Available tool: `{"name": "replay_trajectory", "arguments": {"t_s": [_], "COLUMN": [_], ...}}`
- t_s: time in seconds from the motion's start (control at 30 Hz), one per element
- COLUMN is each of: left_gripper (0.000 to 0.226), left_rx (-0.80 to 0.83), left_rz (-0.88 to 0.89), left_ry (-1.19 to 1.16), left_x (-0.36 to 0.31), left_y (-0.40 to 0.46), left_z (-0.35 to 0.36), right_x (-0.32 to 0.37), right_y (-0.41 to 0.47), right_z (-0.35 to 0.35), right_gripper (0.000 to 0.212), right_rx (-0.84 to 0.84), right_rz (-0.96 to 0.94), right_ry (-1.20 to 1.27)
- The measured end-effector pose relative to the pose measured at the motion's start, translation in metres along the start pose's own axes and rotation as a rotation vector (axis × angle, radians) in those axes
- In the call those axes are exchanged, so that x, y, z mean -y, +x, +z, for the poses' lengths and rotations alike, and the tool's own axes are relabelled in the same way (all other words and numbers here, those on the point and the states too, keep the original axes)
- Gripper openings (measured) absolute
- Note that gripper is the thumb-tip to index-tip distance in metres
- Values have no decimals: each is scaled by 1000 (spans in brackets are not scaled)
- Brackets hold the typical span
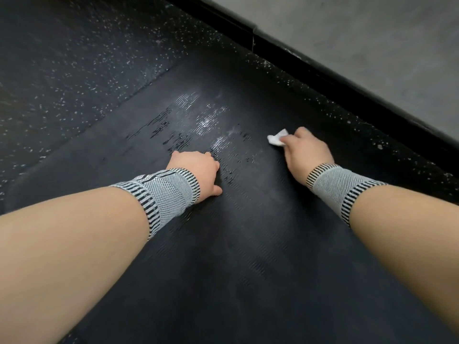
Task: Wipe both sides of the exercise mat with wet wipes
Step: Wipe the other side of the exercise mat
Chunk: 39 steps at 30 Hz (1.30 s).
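One mat point(248, 256) lies flat on the speckled floor point(62, 70), near the wall point(372, 45). It could creep or buckle under a hard stroke, since only the left hand point(196, 170) pins it; that hand presses down, its fingers seemingly bent under, though they are hidden, so I cannot tell. Wet streaks point(198, 125) cover only a patch, so one wipe may dry out and leave the rest unwiped, and the underside is yet to do. Two hands, two wristbands. The right hand point(304, 152) pinches the single bunched wipe point(277, 139) against the mat.
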<state>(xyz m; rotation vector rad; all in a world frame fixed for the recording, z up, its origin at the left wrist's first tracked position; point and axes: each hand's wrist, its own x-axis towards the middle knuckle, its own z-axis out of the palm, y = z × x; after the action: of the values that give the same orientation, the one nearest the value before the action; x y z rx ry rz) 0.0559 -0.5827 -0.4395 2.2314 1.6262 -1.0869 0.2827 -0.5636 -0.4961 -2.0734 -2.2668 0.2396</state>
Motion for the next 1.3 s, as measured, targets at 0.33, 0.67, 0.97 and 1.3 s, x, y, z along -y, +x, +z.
{"name": "replay_trajectory", "arguments": {"t_s": [0.33,0.67,0.97,1.3], "left_gripper": [73,73,74,74], "left_rx": [-3,5,19,-12], "left_rz": [-11,-28,-32,-24], "left_ry": [-111,-146,-176,-216], "left_x": [2,0,0,2], "left_y": [-2,-4,-4,-5], "left_z": [11,13,14,18], "right_x": [-28,-43,-26,30], "right_y": [64,79,68,8], "right_z": [-20,-23,-18,0], "right_gripper": [40,37,40,32], "right_rx": [-18,57,5,3], "right_rz": [406,441,237,-273], "right_ry": [16,23,-64,-67]}}
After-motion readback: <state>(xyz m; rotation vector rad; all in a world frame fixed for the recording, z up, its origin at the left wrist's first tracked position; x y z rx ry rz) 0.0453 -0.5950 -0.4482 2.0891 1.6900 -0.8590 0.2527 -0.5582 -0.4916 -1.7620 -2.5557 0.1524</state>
